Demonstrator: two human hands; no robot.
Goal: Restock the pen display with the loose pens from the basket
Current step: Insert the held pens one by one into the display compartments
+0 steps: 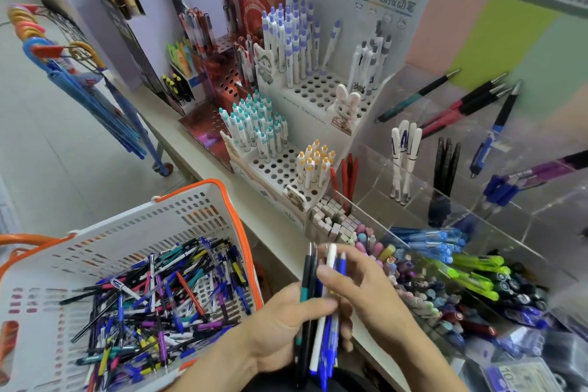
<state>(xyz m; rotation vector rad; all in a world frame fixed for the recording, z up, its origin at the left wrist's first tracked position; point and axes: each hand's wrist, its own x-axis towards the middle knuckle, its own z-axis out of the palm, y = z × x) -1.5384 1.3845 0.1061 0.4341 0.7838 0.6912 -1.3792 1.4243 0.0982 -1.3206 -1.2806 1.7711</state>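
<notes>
pens (318,305) — a light, stiff, slick-barrelled bunch clenched mid-shaft in the left hand (286,325) above the shelf edge, between the basket (235,219) and the acrylic display bins (445,200) — look likely to slide, so the right hand (359,283), pinching one near its top, should draw by the barrel.

A pale tiled floor (57,143) stretches to the left of a long cream tabletop (191,149). Behind it, the wall (496,38) carries pink, green and peach panels. Bright, even light fills the room.
</notes>
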